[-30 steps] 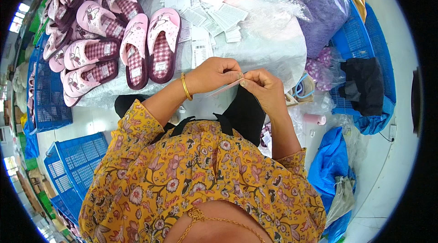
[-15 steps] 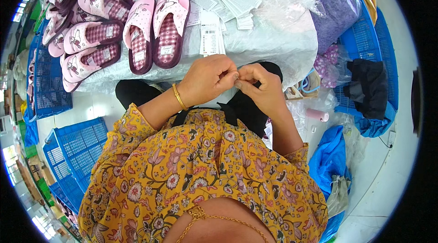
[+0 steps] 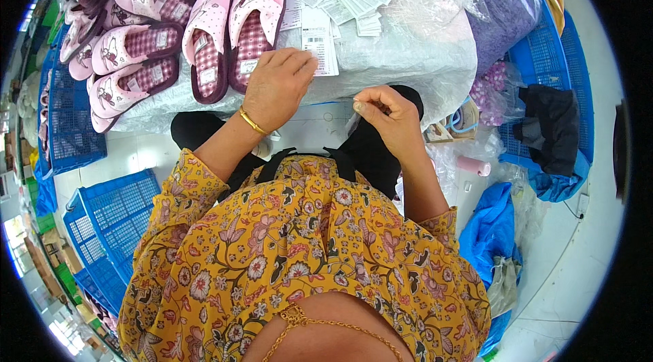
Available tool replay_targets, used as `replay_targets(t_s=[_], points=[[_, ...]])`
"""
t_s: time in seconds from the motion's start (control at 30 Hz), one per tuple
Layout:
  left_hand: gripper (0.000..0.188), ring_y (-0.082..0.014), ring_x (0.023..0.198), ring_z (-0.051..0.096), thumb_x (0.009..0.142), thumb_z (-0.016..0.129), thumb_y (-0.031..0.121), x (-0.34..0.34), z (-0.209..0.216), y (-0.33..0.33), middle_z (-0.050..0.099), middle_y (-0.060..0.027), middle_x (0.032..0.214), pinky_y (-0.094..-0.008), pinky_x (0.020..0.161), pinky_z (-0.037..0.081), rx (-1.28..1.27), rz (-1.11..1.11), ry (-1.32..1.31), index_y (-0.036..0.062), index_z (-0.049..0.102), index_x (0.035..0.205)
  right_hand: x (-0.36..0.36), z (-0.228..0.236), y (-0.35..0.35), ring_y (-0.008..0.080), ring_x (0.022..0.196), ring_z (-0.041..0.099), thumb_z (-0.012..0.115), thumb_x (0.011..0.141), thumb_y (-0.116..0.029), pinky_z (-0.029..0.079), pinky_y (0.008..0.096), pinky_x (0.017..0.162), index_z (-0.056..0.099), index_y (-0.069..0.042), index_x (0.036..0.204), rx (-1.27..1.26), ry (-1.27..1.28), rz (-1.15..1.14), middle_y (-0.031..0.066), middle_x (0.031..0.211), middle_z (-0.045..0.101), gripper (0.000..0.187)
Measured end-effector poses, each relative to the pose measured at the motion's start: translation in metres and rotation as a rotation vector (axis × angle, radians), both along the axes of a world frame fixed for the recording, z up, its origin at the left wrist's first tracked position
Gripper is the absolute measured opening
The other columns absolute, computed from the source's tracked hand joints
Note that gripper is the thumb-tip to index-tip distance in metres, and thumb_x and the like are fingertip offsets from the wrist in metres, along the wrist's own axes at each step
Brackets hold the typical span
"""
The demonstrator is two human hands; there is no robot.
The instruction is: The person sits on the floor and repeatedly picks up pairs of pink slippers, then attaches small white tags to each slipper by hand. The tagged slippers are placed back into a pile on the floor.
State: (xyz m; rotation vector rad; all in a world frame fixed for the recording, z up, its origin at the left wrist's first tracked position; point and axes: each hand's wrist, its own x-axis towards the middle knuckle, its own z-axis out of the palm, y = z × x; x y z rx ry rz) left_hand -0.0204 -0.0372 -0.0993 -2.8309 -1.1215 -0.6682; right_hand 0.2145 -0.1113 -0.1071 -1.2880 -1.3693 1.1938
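Observation:
My left hand reaches over the table's near edge, beside the heel of a pink slipper and over the edge of a printed paper tag. Its fingers are stretched out, and I see nothing in them. To the left of that slipper lies its mate, with the same plum checked insole. My right hand hangs short of the table above my dark-clad knee, thumb and forefinger pinched together. Whatever may be between those fingertips is too small to make out.
More pink slippers are heaped at the table's left. Loose paper tags spread across the plastic-covered table. Blue crates stand at left, another blue crate at right, near a purple bagged bundle.
My hands were together in front of me, fingertips meeting. They have parted: the left moved left and forward to the slipper and tags, the right stayed near its place.

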Motion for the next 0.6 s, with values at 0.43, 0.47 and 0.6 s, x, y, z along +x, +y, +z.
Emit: replay_targets(t_s=[0.43, 0.47, 0.6], points=[[0.019, -0.0246, 0.085, 0.063, 0.072, 0.071, 0.004, -0.012, 0.014, -0.001, 0.067, -0.0062, 0.090, -0.0367, 0.075, 0.050, 0.018, -0.023, -0.144, 0.0058, 0.067, 0.091, -0.010, -0.001, 0.004, 0.0040, 0.077, 0.055, 0.070, 0.089, -0.005, 0.045, 0.0207, 0.070, 0.067, -0.001, 0.098, -0.056, 0.118, -0.007, -0.0017, 0.086, 0.065, 0.011], [0.019, -0.0248, 0.084, 0.063, 0.071, 0.071, 0.003, -0.014, 0.016, -0.001, 0.067, -0.0065, 0.090, -0.0368, 0.075, 0.050, 0.051, -0.017, -0.164, 0.0056, 0.067, 0.090, -0.011, 0.000, 0.005, 0.0040, 0.077, 0.055, 0.069, 0.089, -0.006, 0.045, 0.0205, 0.069, 0.067, -0.001, 0.098, -0.067, 0.125, -0.027, -0.0019, 0.086, 0.065, 0.011], [0.019, -0.0258, 0.082, 0.064, 0.071, 0.071, 0.001, -0.021, 0.024, -0.008, 0.068, -0.0068, 0.088, -0.0363, 0.072, 0.051, 0.071, -0.027, -0.236, 0.0048, 0.068, 0.089, -0.022, 0.003, 0.013, 0.0041, 0.076, 0.054, 0.068, 0.090, -0.008, 0.044, 0.0199, 0.068, 0.067, -0.001, 0.097, -0.084, 0.175, -0.110, -0.0024, 0.085, 0.064, 0.010]])
